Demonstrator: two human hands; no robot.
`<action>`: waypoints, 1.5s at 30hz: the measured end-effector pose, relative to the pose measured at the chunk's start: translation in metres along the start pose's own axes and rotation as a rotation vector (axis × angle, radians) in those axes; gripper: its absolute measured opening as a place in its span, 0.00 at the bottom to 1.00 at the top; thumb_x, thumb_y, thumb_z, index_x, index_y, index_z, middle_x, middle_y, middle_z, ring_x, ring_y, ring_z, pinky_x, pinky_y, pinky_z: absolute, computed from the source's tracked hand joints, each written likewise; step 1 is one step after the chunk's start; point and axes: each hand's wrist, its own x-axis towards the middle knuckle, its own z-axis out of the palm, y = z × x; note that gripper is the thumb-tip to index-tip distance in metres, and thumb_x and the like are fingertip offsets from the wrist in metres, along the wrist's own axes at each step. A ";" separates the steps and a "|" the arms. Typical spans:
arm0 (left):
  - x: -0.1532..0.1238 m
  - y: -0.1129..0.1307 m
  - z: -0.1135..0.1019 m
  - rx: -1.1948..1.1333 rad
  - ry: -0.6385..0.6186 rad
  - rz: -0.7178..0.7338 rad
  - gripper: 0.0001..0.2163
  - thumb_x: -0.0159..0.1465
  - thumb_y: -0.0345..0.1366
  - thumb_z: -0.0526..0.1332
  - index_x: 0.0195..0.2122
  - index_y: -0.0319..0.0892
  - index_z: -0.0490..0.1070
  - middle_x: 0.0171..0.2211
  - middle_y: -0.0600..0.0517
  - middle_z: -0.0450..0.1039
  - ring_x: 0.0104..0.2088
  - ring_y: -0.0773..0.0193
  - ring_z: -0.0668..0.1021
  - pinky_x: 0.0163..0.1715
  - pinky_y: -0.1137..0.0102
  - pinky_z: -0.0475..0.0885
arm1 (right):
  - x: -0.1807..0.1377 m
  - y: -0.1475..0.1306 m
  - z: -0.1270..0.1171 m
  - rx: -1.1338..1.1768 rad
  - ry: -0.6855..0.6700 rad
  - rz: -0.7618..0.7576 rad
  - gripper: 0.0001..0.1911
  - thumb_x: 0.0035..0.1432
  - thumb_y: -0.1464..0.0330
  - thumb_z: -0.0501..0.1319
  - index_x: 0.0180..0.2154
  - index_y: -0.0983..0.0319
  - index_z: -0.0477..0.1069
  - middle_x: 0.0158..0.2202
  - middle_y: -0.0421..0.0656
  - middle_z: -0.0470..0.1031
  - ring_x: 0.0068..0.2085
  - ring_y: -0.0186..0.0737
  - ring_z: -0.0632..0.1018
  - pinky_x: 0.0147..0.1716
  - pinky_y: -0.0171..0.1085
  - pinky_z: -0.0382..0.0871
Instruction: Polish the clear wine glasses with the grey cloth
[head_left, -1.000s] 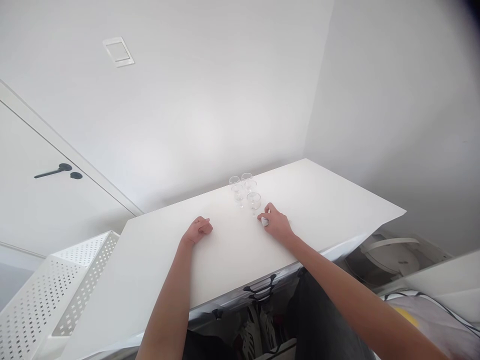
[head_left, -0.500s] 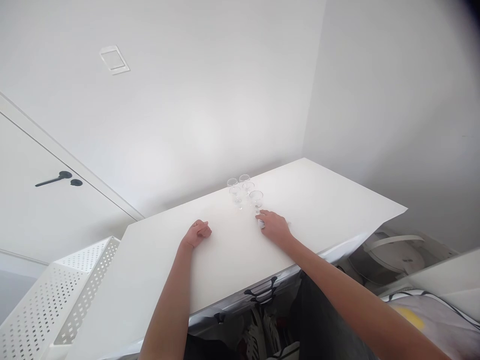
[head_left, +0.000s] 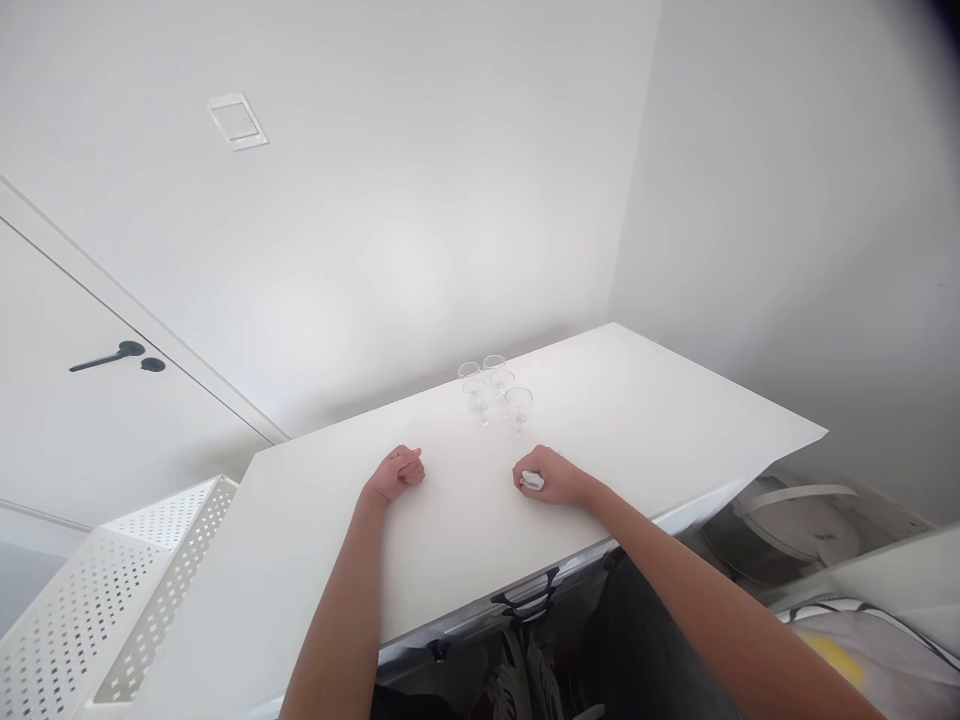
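Observation:
My left hand (head_left: 397, 474) rests on the white table as a loose fist, with nothing visible in it. Curled around a small crumpled white wad (head_left: 532, 480), which looks like cloth or tissue, is my right hand (head_left: 551, 476); part of the wad shows between the fingers. Just beyond the right hand, a clear stemmed glass (head_left: 518, 405) stands upright, apart from the fingers. Several more such glasses (head_left: 475, 395) stand close together behind it, near the table's back edge.
The white table (head_left: 637, 420) meets a wall at the back. A white perforated rack (head_left: 97, 590) stands at its left, near a door with a black handle (head_left: 109, 356). Under the front edge are black hooks (head_left: 529, 595) and shoes (head_left: 517, 680).
My right hand has drawn back from the nearest glass towards me and closed more tightly around the white wad. My left hand stays almost in place as a fist.

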 end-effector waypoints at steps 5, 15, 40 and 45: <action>0.001 0.006 0.002 -0.028 0.051 -0.109 0.27 0.67 0.58 0.59 0.23 0.44 0.52 0.19 0.63 0.37 0.20 0.74 0.44 0.21 0.74 0.42 | 0.002 0.008 -0.013 0.499 -0.279 0.006 0.05 0.47 0.72 0.59 0.26 0.64 0.74 0.20 0.37 0.67 0.23 0.32 0.67 0.25 0.32 0.59; 0.001 0.010 0.004 -0.007 0.026 -0.148 0.22 0.68 0.57 0.60 0.32 0.46 0.54 0.20 0.64 0.37 0.20 0.74 0.42 0.19 0.77 0.41 | 0.003 0.023 -0.017 1.026 -0.631 0.028 0.05 0.39 0.76 0.59 0.21 0.66 0.74 0.15 0.38 0.63 0.18 0.31 0.61 0.19 0.33 0.52; -0.004 -0.003 0.003 -0.154 -0.025 -0.125 0.34 0.62 0.66 0.58 0.19 0.45 0.43 0.17 0.63 0.34 0.18 0.76 0.41 0.18 0.75 0.40 | 0.004 0.045 -0.011 1.372 -0.667 0.097 0.05 0.46 0.70 0.63 0.25 0.66 0.71 0.15 0.37 0.63 0.15 0.28 0.57 0.13 0.29 0.50; -0.003 -0.001 0.007 -0.127 -0.024 -0.129 0.33 0.65 0.63 0.59 0.20 0.44 0.44 0.18 0.63 0.34 0.19 0.76 0.42 0.18 0.75 0.41 | 0.005 0.041 -0.011 1.343 -0.695 0.096 0.04 0.42 0.72 0.63 0.24 0.67 0.73 0.14 0.38 0.64 0.14 0.29 0.59 0.13 0.29 0.51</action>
